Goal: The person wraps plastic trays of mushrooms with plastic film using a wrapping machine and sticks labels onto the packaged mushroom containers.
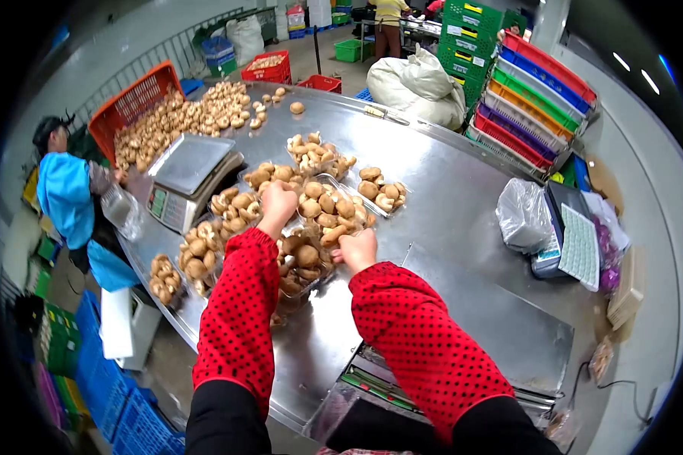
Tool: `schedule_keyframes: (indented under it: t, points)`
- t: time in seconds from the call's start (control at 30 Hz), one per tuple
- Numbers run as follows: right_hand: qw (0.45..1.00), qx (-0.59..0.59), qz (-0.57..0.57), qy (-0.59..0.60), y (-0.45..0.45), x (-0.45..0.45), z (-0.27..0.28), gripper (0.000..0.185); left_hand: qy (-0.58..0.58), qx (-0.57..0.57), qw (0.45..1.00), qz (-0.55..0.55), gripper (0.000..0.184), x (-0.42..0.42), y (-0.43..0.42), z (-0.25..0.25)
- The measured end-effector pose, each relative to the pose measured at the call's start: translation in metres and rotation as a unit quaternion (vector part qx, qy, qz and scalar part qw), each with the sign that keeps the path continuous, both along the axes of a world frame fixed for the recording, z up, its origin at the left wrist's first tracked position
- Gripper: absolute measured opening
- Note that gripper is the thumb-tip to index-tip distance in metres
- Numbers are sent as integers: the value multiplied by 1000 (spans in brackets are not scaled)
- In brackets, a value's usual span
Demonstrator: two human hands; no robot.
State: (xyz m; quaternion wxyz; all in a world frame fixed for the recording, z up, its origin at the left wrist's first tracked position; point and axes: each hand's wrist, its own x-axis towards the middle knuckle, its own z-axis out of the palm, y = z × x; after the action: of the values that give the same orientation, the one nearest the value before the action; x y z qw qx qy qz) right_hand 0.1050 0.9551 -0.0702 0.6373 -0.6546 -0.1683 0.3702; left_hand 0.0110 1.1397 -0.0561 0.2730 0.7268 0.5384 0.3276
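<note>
My left hand [279,203], fingers bent, grips the left side of a clear plastic tray of shiitake mushrooms [328,203]. On the tray's near right side, my right hand [358,250] has its fingers curled in at the edge; its fingertips are partly hidden. Just below sits another filled mushroom tray [302,262], close under both hands. More packed trays stand around: one at the right [382,189], one behind [315,154], and several to the left [199,254]. Red dotted sleeves cover both my forearms.
A digital scale [193,178] stands left on the metal table [455,205], before loose mushrooms [220,106] spilling from an orange crate [133,98]. A co-worker in blue [64,197] holds plastic at the left. Stacked crates [535,98] and a plastic bag [524,214] are at the right.
</note>
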Motion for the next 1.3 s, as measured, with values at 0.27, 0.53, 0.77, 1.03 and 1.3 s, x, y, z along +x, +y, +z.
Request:
schedule_keyframes:
  t: [0.27, 0.53, 0.77, 1.03, 1.3]
  points:
    - [990, -18, 64, -123, -199, 88, 123, 12, -262, -258, 885, -286, 9, -20, -184, 117]
    - [970, -189, -1, -151, -423, 103, 124, 14, -185, -406, 789, -422, 12, 33, -362, 57]
    - [892, -166, -125, -401, -523, 95, 77, 28, -71, -265, 842, -464, 22, 21, -398, 73]
    - [809, -456, -3, -371, -570, 56, 78, 43, 301, 77, 819, -483, 49, -9, -405, 77]
    - [980, -36, 20, 194, -596, -7, 192, 27, -123, -532, 663, -512, 25, -88, -400, 133]
